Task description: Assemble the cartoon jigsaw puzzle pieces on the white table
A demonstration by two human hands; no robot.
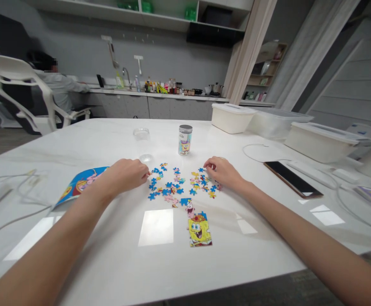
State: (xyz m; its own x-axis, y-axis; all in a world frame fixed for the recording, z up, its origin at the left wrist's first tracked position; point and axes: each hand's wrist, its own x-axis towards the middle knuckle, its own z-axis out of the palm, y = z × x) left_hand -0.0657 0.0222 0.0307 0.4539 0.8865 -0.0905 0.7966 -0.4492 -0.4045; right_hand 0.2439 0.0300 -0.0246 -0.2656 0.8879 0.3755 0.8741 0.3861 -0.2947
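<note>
My left hand [129, 173] has its fingers pressed together at the left edge of the loose jigsaw puzzle pieces [170, 187], with a small piece at the fingertips. On the other side, my right hand [221, 171] is curled over the right-hand pieces [199, 182]. Its fingertips are beside a blue piece [201, 170]; what they pinch, if anything, is hidden. Nearer to me lies a joined section [199, 230] showing a yellow cartoon face. More joined pieces with a pink figure [189, 208] touch its upper left.
A printed picture sheet [80, 187] lies beneath my left forearm. Behind the pieces are a lidded can [185, 140], a clear container [141, 134] and a clear lid [146, 158]. To the right are a phone [292, 179], cables and storage boxes [321, 142]. A person [59, 87] sits at the back left.
</note>
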